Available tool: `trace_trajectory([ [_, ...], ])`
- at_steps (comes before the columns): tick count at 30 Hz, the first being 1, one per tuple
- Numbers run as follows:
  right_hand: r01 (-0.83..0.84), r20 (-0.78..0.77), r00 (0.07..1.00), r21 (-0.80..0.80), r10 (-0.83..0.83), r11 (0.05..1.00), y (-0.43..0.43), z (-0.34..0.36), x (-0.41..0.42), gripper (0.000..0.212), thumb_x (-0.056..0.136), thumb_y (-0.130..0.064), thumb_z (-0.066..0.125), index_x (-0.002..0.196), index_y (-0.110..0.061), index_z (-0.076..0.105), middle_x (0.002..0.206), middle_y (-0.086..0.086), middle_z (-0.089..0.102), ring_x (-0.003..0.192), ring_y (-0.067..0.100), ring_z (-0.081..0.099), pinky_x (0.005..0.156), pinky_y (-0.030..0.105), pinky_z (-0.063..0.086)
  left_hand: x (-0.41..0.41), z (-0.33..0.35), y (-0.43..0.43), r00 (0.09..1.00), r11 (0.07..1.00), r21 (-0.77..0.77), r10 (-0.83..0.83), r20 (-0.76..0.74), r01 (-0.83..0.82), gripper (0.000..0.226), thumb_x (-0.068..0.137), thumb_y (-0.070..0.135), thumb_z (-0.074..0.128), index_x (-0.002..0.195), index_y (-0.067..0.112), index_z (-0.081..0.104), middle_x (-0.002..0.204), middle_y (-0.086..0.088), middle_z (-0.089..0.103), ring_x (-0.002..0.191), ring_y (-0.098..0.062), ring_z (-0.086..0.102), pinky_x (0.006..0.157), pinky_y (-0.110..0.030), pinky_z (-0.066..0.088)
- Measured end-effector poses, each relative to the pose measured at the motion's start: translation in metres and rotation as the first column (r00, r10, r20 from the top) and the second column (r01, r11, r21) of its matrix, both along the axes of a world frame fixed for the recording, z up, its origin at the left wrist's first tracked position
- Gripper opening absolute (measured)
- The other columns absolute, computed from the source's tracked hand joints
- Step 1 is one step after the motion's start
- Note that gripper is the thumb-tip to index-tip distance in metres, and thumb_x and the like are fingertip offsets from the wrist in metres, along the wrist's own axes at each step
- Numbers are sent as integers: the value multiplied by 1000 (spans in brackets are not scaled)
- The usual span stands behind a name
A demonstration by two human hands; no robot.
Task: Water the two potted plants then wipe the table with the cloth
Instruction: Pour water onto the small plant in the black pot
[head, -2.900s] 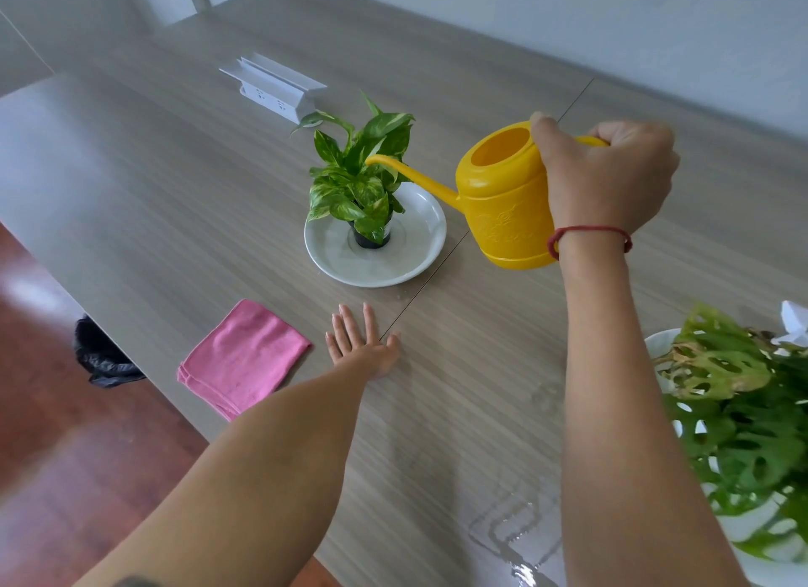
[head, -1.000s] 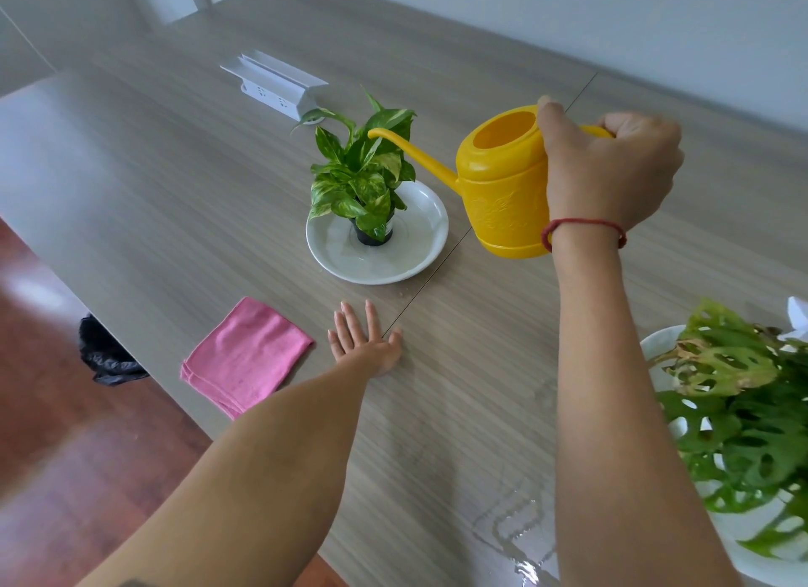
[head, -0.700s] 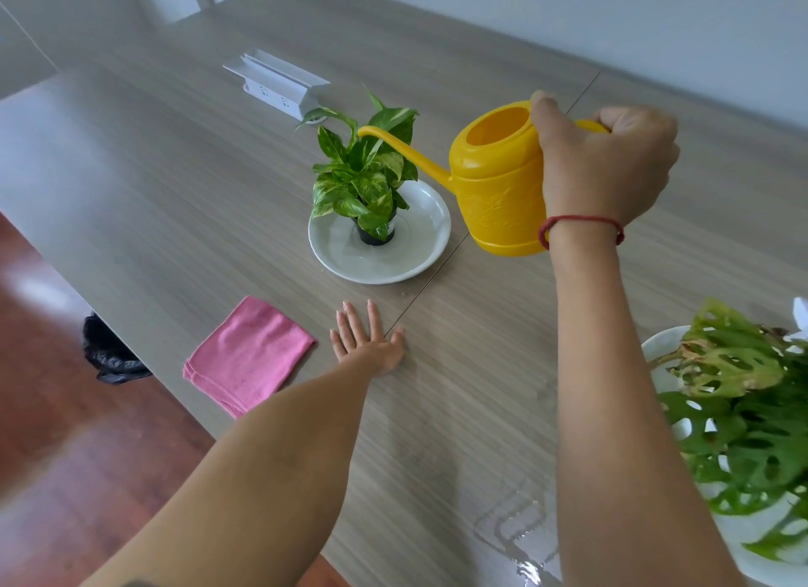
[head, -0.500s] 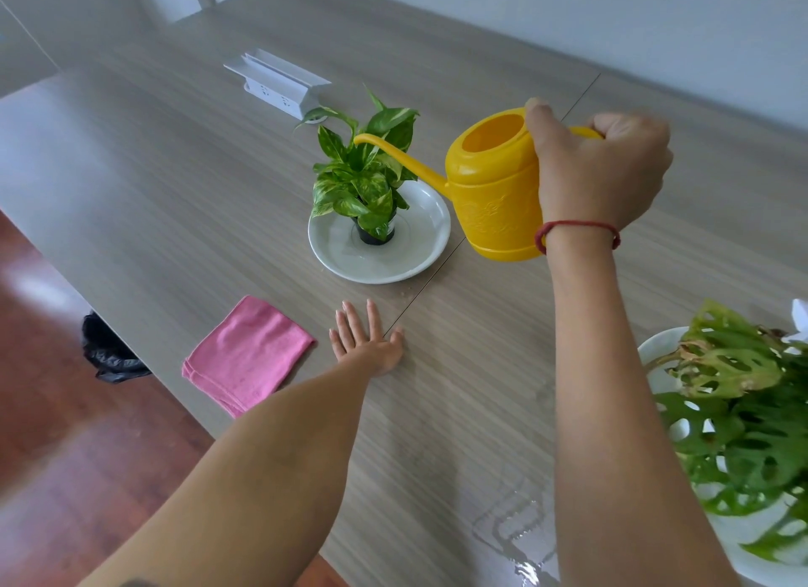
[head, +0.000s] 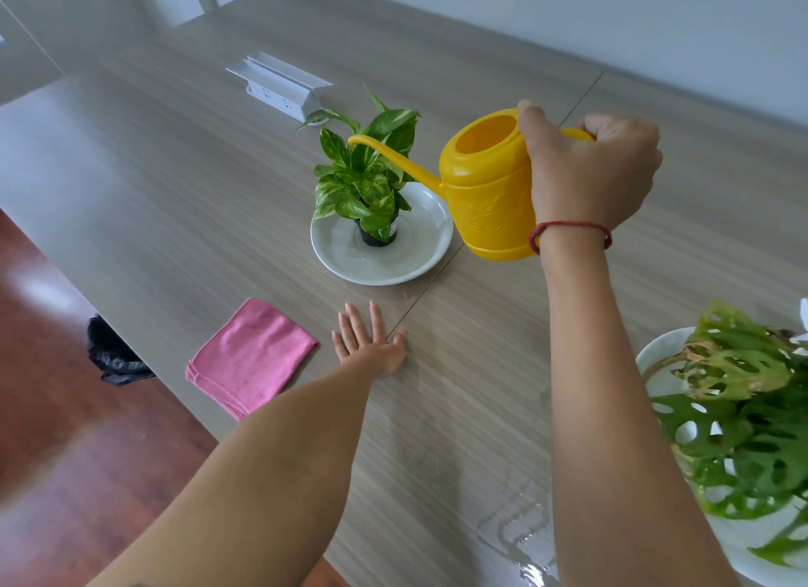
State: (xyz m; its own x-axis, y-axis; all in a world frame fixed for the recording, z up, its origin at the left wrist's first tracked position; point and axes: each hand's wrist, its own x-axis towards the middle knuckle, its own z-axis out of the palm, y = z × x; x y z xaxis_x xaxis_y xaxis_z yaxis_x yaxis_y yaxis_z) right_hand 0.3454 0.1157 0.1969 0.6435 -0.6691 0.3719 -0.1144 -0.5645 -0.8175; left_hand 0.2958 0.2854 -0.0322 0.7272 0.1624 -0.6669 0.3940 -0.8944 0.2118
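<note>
The right hand (head: 590, 175) grips the smooth yellow plastic watering can (head: 489, 201) right of the round white saucer (head: 415, 262), thin spout over its leafy potted plant (head: 367, 179). The left hand (head: 371, 346) lies spread flat on the wood-grain surface (head: 175, 171) before the saucer; the folded pink cloth (head: 251, 359) lies front-left of the saucer.

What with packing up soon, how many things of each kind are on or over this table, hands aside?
Potted plants: 2
White plates: 2
Yellow watering can: 1
Pink cloth: 1
White socket box: 1
Unclear white object, right edge: uncounted
Total: 7
</note>
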Motion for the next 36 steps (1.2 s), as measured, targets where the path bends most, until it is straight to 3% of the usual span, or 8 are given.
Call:
trace_trajectory([
  [2, 18, -9, 1000, 0, -18, 1000, 0, 1, 1, 62, 65, -55, 68, 43, -15, 26, 52, -1, 33, 57, 23, 38, 56, 28, 32, 0, 0, 0, 1000, 1000, -1, 4, 1, -4, 71, 96, 61, 14, 148, 30, -25, 149, -8, -42, 140, -23, -36, 116, -42, -19],
  [6, 34, 8, 999, 24, -34, 999, -4, 0, 4, 60, 64, -55, 69, 43, -18, 28, 58, -1, 39, 61, 22, 40, 60, 28, 36, 0, -1, -1, 1000, 1000, 1, 13, 7, -13, 71, 96, 61, 15, 149, 31, -23, 150, -8, -40, 140, -23, -35, 116, -42, -19],
  [10, 68, -31, 997, -4, -68, 998, -8, 0, 2, 62, 67, -54, 69, 44, -16, 27, 47, -5, 27, 49, 16, 35, 58, 24, 31, 0, 0, 0, 1000, 1000, 1, 5, 1, -5, 71, 96, 61, 13, 148, 31, -25, 149, -8, -42, 140, -23, -36, 116, -42, -19],
  [16, 81, 13, 997, 13, -81, 997, -15, -3, 0, 59, 63, -57, 68, 44, -14, 32, 57, 1, 43, 58, 23, 43, 58, 27, 40, -1, -1, 0, 1000, 1000, -1, -2, 9, 2, 71, 96, 61, 14, 149, 30, -23, 150, -9, -40, 140, -24, -35, 117, -42, -18],
  [21, 79, -9, 997, -10, -79, 997, -19, 1, -4, 62, 64, -56, 69, 44, -14, 28, 47, -5, 28, 57, 23, 38, 57, 26, 33, 0, -2, 1, 1000, 1000, 3, -6, 12, 6, 71, 96, 61, 14, 149, 31, -23, 150, -9, -40, 140, -24, -35, 116, -42, -18],
  [25, 87, -17, 996, -18, -87, 996, -21, 3, -8, 62, 63, -56, 68, 44, -13, 28, 47, 0, 31, 50, 20, 36, 54, 27, 38, -1, -1, 0, 1000, 1000, 5, -9, 15, 9, 71, 96, 61, 13, 148, 31, -24, 150, -9, -41, 140, -24, -35, 116, -42, -18],
  [36, 90, -22, 996, -7, -90, 996, -24, 4, -10, 62, 63, -54, 68, 43, -13, 26, 45, -3, 24, 42, 12, 25, 46, 23, 24, 0, -1, 0, 1000, 1000, 7, -21, 10, 21, 72, 96, 61, 14, 150, 29, -22, 151, -11, -38, 141, -25, -33, 117, -43, -17],
])
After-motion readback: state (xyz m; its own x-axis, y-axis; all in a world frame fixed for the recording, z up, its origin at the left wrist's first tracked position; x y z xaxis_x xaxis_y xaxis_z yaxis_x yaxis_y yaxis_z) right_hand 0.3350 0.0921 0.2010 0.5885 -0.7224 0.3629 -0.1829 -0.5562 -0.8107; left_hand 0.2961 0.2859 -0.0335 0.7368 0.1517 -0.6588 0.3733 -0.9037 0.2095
